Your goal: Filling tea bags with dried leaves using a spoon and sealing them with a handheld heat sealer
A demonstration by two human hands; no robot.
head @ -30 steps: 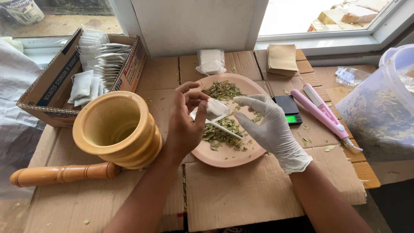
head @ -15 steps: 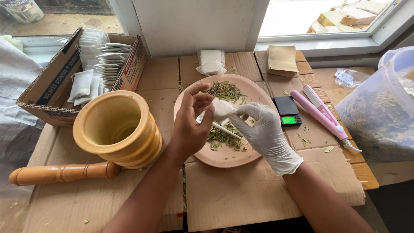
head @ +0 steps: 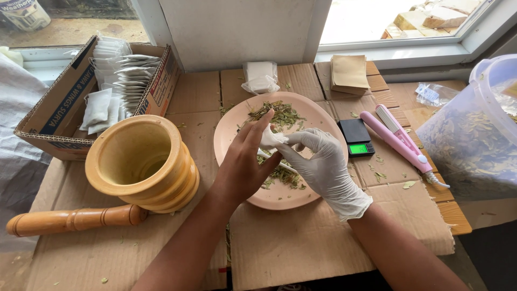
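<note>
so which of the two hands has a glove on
The right hand, in a white glove; the left hand is bare. Both pinch a small white sachet above the pink plate.

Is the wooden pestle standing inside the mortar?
No, the wooden pestle lies flat on the cardboard, its end beside the base of the empty mortar.

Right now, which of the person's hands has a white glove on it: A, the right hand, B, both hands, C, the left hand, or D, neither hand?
A: the right hand wears a white glove, while the left hand is bare; both pinch a small white sachet over the pink plate of dried leaves.
</note>
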